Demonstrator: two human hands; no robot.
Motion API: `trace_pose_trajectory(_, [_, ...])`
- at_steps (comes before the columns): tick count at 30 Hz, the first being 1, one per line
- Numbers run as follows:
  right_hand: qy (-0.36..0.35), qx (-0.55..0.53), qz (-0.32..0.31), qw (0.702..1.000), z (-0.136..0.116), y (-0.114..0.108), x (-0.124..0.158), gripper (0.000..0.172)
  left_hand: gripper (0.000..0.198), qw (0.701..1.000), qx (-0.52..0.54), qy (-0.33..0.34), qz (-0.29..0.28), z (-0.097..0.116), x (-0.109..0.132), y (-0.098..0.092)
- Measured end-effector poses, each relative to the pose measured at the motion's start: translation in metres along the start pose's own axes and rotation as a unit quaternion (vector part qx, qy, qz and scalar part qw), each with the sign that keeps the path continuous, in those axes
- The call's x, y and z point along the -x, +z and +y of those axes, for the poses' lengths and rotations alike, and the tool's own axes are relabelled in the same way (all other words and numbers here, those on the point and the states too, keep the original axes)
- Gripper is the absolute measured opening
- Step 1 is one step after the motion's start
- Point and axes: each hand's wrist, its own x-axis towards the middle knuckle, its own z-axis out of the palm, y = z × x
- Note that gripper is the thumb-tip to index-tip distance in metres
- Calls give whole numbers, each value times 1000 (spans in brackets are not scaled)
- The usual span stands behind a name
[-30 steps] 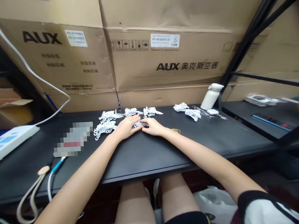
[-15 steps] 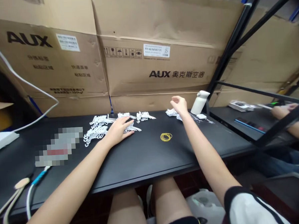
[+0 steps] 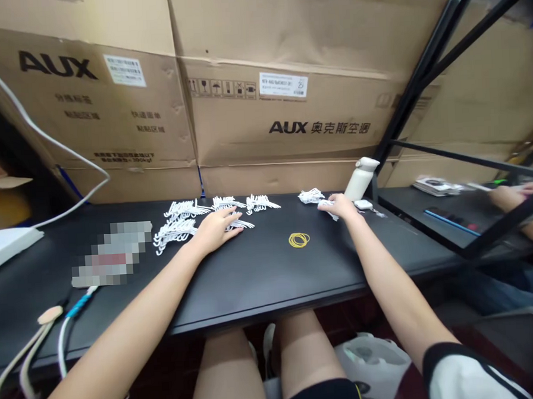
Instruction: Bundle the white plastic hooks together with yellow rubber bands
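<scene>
Left hand (image 3: 214,229): fingers spread flat on white clip bundles (image 3: 175,230). Right hand (image 3: 342,207), at 2 o'clock, rests on far bundles (image 3: 311,196); whether its fingers are closed is indiscernible. Probably light and brittle: grip mid-bundle.

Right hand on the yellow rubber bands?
No, the right hand rests on a white bundle by the bottle; the rubber bands lie apart.

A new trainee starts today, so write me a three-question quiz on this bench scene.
1. True or false: the yellow rubber bands lie between the left hand and the right hand.
2. What stands just beyond the right hand? A) white bottle B) red mug C) metal can
3. Fill in: the left hand lies flat on white plastic bundles on a ____ table.
Key: 1 true; 2 A; 3 black.
</scene>
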Motion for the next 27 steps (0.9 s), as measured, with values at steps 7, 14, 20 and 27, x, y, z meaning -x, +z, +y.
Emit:
trace_pose_trajectory(7, [10, -96, -12, 995, 1, -18, 6, 32, 58, 999, 5, 14, 49, 21, -1, -6])
trace_pose_trajectory(14, [-12, -349, -32, 936, -46, -28, 34, 32, 60, 998, 38, 10, 48, 39, -4, -11])
trace_pose_trajectory(20, [-30, -533, -247, 809, -122, 7, 91, 38, 78, 994, 113, -2, 2, 58, -2, -16])
trace_pose_trajectory(27, [54, -678, -311, 664, -160, 21, 140, 29, 90, 901, 396, -172, -33, 70, -5, -12])
